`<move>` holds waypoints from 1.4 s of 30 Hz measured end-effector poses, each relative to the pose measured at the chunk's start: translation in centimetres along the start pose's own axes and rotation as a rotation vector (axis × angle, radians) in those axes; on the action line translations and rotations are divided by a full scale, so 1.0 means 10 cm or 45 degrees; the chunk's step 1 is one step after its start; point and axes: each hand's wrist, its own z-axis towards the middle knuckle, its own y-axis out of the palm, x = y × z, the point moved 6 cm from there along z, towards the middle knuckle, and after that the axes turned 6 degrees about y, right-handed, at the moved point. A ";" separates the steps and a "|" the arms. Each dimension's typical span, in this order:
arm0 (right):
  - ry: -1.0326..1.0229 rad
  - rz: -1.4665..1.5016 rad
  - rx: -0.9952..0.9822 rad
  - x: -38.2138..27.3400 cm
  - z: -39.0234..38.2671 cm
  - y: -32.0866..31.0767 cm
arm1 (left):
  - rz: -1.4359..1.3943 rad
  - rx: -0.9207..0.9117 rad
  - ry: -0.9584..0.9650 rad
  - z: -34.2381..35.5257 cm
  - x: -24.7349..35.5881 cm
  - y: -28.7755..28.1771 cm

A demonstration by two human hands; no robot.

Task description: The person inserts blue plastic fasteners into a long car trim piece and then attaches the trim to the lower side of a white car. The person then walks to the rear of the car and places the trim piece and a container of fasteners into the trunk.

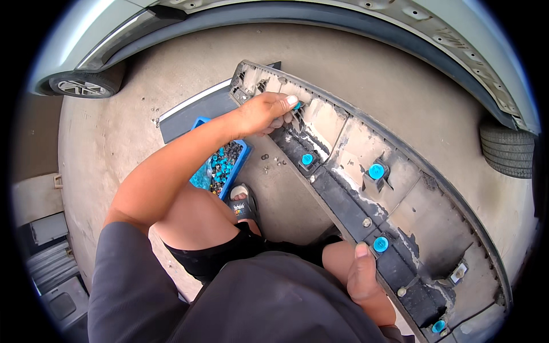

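A long grimy plastic trim panel [337,143] lies diagonally across my lap, underside up, fitted with several turquoise clips [376,170]. My left hand [267,113] is pinched at a turquoise clip [297,106] near the panel's upper end; the thumb partly hides that clip. Lower down, my right hand [362,274] grips the panel's inner edge, its thumb beside another clip [380,244] and its other fingers hidden underneath. Below my left forearm, a blue tray [242,164] holds loose turquoise and dark clips [223,163].
A car body [343,12] with wheels [86,86] arches across the top. A tyre [506,150] stands at the right. A flat grey panel [186,117] lies on the concrete floor [126,131] among scattered small fasteners [269,163]. Grey metal items [54,268] sit at the lower left.
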 end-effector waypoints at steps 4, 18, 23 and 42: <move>0.363 0.241 -0.258 0.06 0.16 -0.03 | -0.296 0.107 0.151 -0.23 -0.12 -0.63; 0.763 0.558 -0.248 0.13 0.00 0.04 | -0.111 0.033 0.000 -0.04 -0.33 -0.68; 0.751 0.606 -0.083 0.15 -0.10 0.07 | -0.019 0.078 -0.042 0.00 -0.37 -0.72; 0.355 0.332 -0.232 0.13 0.13 0.00 | 0.328 0.440 -0.028 0.06 -0.21 -0.59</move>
